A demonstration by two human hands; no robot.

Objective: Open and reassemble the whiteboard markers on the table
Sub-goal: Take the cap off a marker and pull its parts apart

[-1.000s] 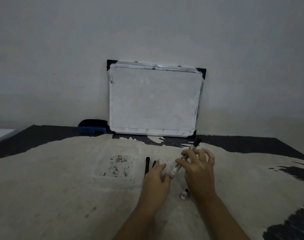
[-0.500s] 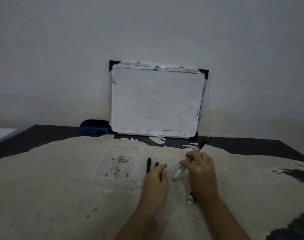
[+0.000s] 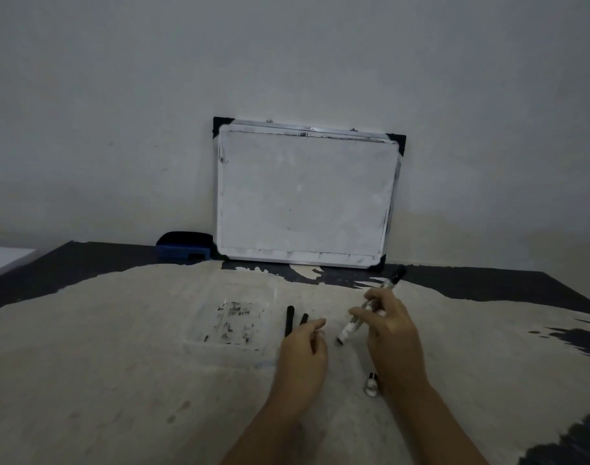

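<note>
My right hand (image 3: 389,328) grips a white whiteboard marker (image 3: 352,325) with a black cap at its far end, held tilted, its near end pointing down toward the table. My left hand (image 3: 303,344) hovers just left of that near end, fingers loosely curled, holding nothing I can see. Two thin black marker parts (image 3: 289,325) lie on the table just beyond my left hand, the nearer ends hidden behind it. A small white and black marker end piece (image 3: 371,385) lies on the table beside my right wrist.
A small whiteboard (image 3: 307,193) leans against the wall at the back of the worn table (image 3: 119,364). A blue eraser (image 3: 182,246) sits to its left. A clear plastic tray (image 3: 233,322) with ink smudges lies left of my hands.
My left hand has let go of the marker's near end and drawn back to the left. My right hand keeps the marker, lifted slightly.
</note>
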